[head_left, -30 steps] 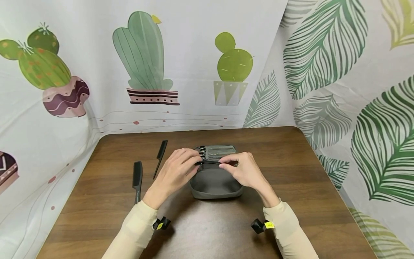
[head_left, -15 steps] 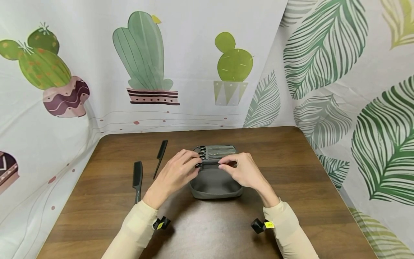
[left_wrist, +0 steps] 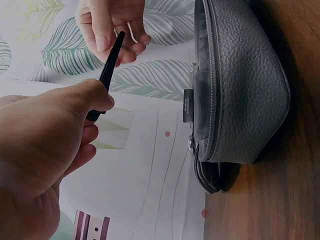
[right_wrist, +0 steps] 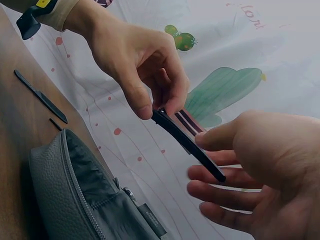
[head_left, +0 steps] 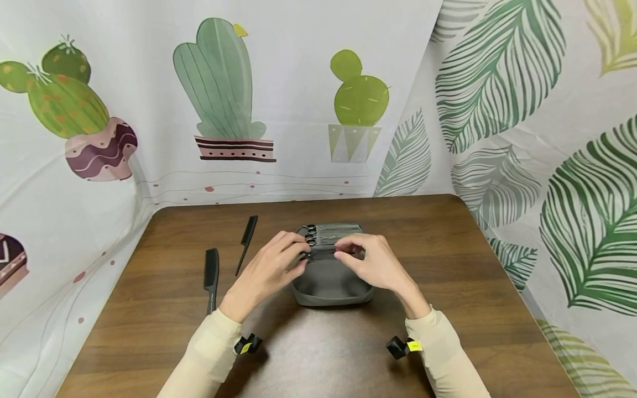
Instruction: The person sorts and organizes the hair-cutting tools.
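Observation:
My left hand (head_left: 271,265) pinches one end of a slim black bar-shaped tool (right_wrist: 187,141) between thumb and fingers. It is slightly curved, with a small pivot-like part at the pinched end. My right hand (head_left: 370,260) has its thumb and index finger at the other end; its remaining fingers spread loosely, as the right wrist view shows. Both hands are raised over an open grey zip case (head_left: 332,300) of grained leather look. Scissors (head_left: 311,235) with ring handles sit in the case's lid, beside a clear-fronted pocket (head_left: 339,232).
To the left on the brown wooden table (head_left: 448,265) lie a wide black comb (head_left: 211,271) and a thin black tail comb (head_left: 248,235). A printed cloth (head_left: 298,99) with cacti and leaves hangs behind the table.
The bar-shaped tool has been lowered and turned slightly, so less of it shows in the head view. Both hands stay nearly in place over the case, their fingers shifting a little.

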A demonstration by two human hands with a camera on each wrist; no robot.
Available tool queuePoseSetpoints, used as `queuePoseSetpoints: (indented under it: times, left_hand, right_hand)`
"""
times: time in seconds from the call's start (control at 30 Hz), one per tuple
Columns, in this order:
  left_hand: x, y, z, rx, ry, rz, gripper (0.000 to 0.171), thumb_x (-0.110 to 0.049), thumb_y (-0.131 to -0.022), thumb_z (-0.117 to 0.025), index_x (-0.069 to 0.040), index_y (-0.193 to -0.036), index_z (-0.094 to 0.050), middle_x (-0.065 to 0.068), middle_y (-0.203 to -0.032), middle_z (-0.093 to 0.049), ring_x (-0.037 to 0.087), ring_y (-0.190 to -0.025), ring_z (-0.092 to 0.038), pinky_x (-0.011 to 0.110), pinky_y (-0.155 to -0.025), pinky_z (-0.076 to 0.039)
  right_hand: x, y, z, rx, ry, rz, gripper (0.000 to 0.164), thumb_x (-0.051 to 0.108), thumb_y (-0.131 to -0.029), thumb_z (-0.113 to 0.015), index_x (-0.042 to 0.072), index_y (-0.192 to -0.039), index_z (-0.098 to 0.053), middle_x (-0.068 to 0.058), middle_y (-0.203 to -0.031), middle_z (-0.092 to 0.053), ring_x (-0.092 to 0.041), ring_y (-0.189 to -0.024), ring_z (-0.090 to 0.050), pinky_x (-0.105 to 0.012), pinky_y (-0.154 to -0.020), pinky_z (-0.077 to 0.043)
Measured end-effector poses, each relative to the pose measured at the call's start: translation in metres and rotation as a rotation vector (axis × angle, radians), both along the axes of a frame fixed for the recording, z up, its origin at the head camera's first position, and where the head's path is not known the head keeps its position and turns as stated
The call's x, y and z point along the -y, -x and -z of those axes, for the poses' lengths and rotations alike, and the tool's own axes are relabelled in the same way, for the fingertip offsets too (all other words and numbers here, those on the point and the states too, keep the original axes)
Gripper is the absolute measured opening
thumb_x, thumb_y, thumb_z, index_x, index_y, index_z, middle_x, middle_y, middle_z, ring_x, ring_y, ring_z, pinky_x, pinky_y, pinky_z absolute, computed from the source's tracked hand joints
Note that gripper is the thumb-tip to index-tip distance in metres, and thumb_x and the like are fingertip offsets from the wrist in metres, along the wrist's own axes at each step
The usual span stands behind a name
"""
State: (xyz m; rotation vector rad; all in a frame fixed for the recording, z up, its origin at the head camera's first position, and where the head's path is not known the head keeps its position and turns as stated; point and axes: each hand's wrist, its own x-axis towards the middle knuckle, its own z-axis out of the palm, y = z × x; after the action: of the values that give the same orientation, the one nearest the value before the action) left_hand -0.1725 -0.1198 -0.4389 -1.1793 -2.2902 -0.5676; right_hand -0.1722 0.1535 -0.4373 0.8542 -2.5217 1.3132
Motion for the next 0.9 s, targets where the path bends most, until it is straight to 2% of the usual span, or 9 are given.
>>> queuePoseSetpoints:
  times: [0.07, 0.33, 0.5, 0.73, 0.9]
  left_hand:
    - [0.002, 0.001, 0.001, 0.004, -0.008, 0.001, 0.022, -0.005, -0.086, -0.077, -0.006, -0.107, -0.073, 0.003, -0.114, -0.065, 0.017, -0.106, -0.056, 0.032, -0.084, -0.054]
    - [0.01, 0.001, 0.005, 0.042, -0.012, -0.015, 0.022, -0.007, -0.087, -0.078, -0.006, -0.108, -0.074, 0.004, -0.115, -0.065, 0.018, -0.105, -0.056, 0.034, -0.082, -0.054]
    - [0.013, 0.0, 0.009, 0.07, -0.015, -0.033, 0.02, -0.009, -0.088, -0.076, -0.005, -0.107, -0.073, 0.003, -0.112, -0.065, 0.018, -0.104, -0.057, 0.036, -0.084, -0.054]
    - [0.017, 0.0, 0.015, 0.132, -0.031, -0.066, 0.019, -0.012, -0.089, -0.074, -0.006, -0.107, -0.07, 0.001, -0.109, -0.064, 0.017, -0.103, -0.056, 0.038, -0.084, -0.053]
    - [0.018, -0.001, 0.018, 0.213, 0.017, -0.1, 0.018, -0.015, -0.092, -0.072, -0.008, -0.108, -0.069, 0.0, -0.11, -0.065, 0.015, -0.105, -0.056, 0.038, -0.087, -0.053]
  right_hand:
    - [0.0, 0.001, -0.001, -0.03, 0.023, 0.001, 0.017, 0.02, -0.093, -0.077, 0.013, -0.108, -0.078, 0.007, -0.093, -0.072, -0.007, -0.081, -0.063, -0.04, -0.069, -0.057]
    - [-0.01, 0.004, -0.003, -0.101, 0.083, 0.076, 0.031, 0.018, -0.091, -0.078, 0.009, -0.121, -0.074, 0.002, -0.108, -0.072, -0.016, -0.091, -0.068, -0.035, -0.078, -0.057]
    - [-0.02, 0.006, 0.0, -0.085, 0.11, 0.116, 0.032, 0.018, -0.092, -0.078, 0.008, -0.121, -0.073, 0.0, -0.11, -0.073, -0.014, -0.092, -0.067, -0.045, -0.08, -0.057]
    - [-0.035, 0.006, 0.01, -0.096, 0.03, 0.191, 0.036, 0.023, -0.094, -0.076, 0.005, -0.124, -0.071, -0.005, -0.115, -0.072, -0.021, -0.1, -0.066, -0.048, -0.085, -0.056]
    - [-0.046, 0.002, 0.02, -0.113, -0.042, 0.247, 0.036, 0.023, -0.093, -0.076, 0.001, -0.121, -0.072, -0.008, -0.107, -0.071, -0.026, -0.097, -0.066, -0.045, -0.082, -0.057]
